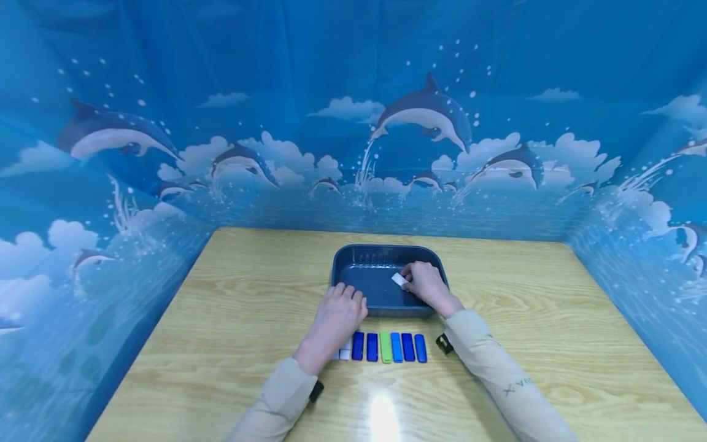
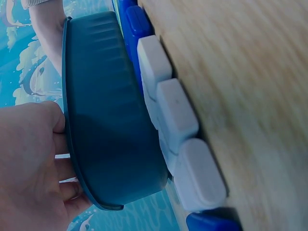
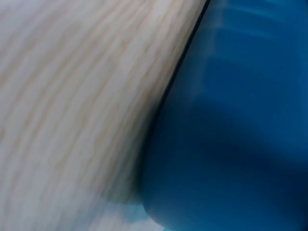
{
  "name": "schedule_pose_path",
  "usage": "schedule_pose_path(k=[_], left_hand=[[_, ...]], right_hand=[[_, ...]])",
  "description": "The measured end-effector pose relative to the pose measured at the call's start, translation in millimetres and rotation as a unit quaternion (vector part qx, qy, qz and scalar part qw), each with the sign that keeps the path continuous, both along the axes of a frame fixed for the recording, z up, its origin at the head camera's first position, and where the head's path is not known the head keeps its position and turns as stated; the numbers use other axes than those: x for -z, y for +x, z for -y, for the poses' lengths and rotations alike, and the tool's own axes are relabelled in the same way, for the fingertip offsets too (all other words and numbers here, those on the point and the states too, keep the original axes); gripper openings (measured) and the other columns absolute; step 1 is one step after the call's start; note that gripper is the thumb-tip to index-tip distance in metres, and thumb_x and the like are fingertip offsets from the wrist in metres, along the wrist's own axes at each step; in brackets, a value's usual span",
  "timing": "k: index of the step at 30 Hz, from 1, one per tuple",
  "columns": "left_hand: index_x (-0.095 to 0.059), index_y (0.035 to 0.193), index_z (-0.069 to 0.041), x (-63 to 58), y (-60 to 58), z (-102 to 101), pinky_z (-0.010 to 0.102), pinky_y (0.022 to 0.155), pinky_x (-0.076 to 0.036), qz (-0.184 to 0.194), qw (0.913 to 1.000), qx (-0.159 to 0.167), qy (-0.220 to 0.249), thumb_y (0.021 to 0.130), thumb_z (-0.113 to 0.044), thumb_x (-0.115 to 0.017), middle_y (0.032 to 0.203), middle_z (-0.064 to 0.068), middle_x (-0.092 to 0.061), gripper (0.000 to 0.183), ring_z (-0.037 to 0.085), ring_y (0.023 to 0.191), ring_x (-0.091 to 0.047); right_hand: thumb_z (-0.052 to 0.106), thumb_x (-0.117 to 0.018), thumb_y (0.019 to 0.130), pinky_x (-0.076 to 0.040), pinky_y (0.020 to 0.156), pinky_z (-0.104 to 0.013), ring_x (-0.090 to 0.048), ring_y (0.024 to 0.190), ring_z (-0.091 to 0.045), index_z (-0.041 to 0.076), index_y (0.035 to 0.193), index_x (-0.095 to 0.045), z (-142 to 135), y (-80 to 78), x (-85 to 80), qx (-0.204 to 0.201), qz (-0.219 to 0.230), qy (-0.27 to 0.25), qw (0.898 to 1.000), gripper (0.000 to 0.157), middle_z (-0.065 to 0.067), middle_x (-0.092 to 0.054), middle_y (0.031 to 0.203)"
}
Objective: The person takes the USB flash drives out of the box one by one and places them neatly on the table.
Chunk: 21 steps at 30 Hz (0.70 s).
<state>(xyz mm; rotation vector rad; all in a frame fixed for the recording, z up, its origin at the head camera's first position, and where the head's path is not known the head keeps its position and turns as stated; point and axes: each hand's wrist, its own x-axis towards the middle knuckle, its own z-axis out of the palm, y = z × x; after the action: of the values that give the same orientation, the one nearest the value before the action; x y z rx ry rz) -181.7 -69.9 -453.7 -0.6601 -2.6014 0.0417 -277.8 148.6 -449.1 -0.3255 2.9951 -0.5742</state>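
A dark blue rectangular tub [image 1: 381,310] with upright walls stands on the wooden table. My left hand [image 1: 341,307] holds its near left rim; in the left wrist view the fingers [image 2: 70,187] hook over the edge. Over the tub's inside, my right hand [image 1: 424,281] pinches a small white oblong stick [image 1: 399,280] between thumb and fingers. Below the tub lies a row of similar small sticks: white [image 2: 178,108], dark blue [image 1: 358,346], green [image 1: 385,347] and lighter blue [image 1: 396,347]. My left wrist hides the row's left end in the head view.
The wood-grain table [image 1: 525,294] spreads around the tub on every side. A blue curtain printed with dolphins [image 1: 425,113] encloses the back and both sides. In the right wrist view the tub wall [image 3: 231,125] fills the right half, blurred.
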Motion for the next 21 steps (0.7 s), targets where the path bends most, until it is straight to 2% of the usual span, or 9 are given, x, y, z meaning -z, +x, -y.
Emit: schedule_pose_path(k=[7, 12, 18, 21], left_hand=[[-0.07, 0.089, -0.012, -0.6, 0.0, -0.7, 0.032, 0.08, -0.052, 0.002, 1.0, -0.003, 0.003, 0.102, -0.027, -0.059, 0.082, 0.001, -0.065, 0.023, 0.018, 0.082, -0.058], [-0.071, 0.09, -0.012, -0.9, 0.3, -0.7, 0.032, 0.08, -0.052, 0.005, 1.0, -0.004, 0.003, 0.102, -0.027, -0.059, 0.083, 0.001, -0.065, 0.023, 0.018, 0.082, -0.058], [-0.07, 0.09, -0.012, -0.5, 0.0, -0.7, 0.032, 0.08, -0.052, 0.011, 0.9999, -0.007, 0.003, 0.102, -0.027, -0.058, 0.083, 0.001, -0.065, 0.023, 0.018, 0.082, -0.058], [-0.07, 0.089, -0.012, -0.5, 0.2, -0.8, 0.031, 0.079, -0.052, 0.01, 0.9999, -0.007, 0.003, 0.102, -0.027, -0.058, 0.082, 0.0, -0.065, 0.023, 0.018, 0.081, -0.057]], right_hand=[[0.009, -0.077, 0.089, -0.05, 0.066, -0.033, -0.06, 0.071, -0.017, 0.007, 0.101, -0.071, -1.0, 0.6, 0.6, -0.017, 0.001, -0.03, 0.999, 0.013, -0.004, -0.068, 0.085], [0.009, -0.074, 0.092, -0.054, 0.068, -0.035, -0.065, 0.074, -0.017, 0.005, 0.099, -0.07, -2.5, 0.3, 0.4, -0.011, -0.028, -0.077, 0.997, 0.009, -0.006, -0.071, 0.087], [0.008, -0.075, 0.09, -0.059, 0.075, -0.039, -0.072, 0.08, -0.023, 0.004, 0.096, -0.07, -4.6, -0.1, 0.7, -0.007, -0.078, -0.149, 0.986, 0.009, -0.011, -0.074, 0.089], [0.007, -0.075, 0.09, -0.06, 0.077, -0.041, -0.073, 0.084, -0.028, 0.001, 0.098, -0.069, -6.2, 1.9, -1.0, -0.007, -0.075, -0.187, 0.979, 0.011, -0.014, -0.073, 0.093]])
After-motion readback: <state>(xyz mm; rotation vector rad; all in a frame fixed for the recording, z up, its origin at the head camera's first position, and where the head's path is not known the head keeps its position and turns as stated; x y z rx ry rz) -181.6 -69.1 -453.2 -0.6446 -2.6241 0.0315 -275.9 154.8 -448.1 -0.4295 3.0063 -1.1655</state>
